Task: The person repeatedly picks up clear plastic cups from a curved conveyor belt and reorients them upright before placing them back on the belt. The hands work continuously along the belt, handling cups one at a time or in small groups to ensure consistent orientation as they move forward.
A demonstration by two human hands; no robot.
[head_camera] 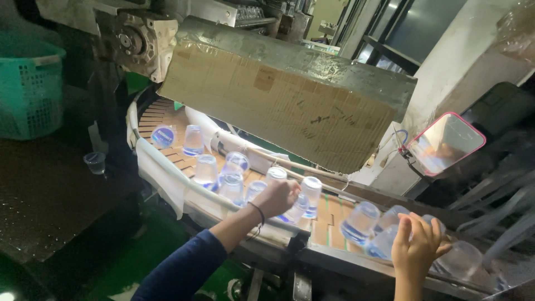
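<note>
My left hand (278,196) covering the cup it grips beside the cardboard sheet (278,100), my right hand (415,248) hiding part of a blurred cup right of that sheet, conveyor (167,167) vanishing under it, teal basket (28,92) cut off far left.

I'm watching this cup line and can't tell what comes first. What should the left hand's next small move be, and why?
Probably lift the clear cup it is closed around straight up off the conveyor. The left hand already grips it among upright neighbours, so a sideways pull could tip them. The right hand is busy on the tilted cups.
</note>
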